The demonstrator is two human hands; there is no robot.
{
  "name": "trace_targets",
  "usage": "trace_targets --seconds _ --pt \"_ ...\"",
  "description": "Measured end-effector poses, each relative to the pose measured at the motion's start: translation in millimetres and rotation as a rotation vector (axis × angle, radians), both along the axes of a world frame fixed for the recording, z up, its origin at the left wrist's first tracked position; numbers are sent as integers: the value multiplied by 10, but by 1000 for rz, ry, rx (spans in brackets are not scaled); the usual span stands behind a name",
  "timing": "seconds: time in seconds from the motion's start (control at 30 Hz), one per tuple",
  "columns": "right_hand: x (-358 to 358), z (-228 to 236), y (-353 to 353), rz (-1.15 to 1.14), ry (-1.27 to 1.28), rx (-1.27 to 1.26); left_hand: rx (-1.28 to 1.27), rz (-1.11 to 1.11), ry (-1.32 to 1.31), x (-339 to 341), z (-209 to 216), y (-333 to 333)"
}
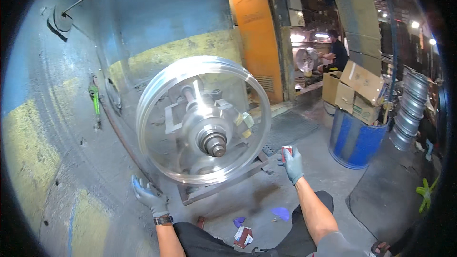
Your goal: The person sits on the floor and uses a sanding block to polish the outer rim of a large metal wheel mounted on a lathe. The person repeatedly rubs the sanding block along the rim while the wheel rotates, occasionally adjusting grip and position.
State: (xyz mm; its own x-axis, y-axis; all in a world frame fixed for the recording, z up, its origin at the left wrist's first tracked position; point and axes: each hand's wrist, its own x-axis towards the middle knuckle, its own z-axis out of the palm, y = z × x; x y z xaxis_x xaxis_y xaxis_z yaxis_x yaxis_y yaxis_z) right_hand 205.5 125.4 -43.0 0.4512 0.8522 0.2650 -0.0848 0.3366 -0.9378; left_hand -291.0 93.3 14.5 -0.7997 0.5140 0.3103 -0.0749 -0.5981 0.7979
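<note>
Grip: right hand (295,163) grasping small red-and-white piece (286,152), near right edge of metal wheel (202,120); left hand (150,197) released, near wheel's lower left; wheel blurred, mounted on 1 shaft (217,150), above metal frame (214,189).

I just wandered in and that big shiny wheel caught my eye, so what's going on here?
A person with gloved hands is low in front of a metal wheel mounted on a spindle; its blurred spokes suggest it is spinning. The right hand grips a small red-and-white piece, while the left hand is open and looks empty. Neither appears to touch the wheel. Purple scraps lie on the floor, and another person sits at a second wheel behind.
</note>
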Motion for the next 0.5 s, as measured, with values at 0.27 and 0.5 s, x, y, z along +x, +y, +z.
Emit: trace_targets --seconds 0.27,0.5 --pt "-129 883 176 -176 -141 298 110 -103 -43 251 -7 256" --pt "-109 1138 569 -232 -311 404 112 -112 -11 332 -224 216"
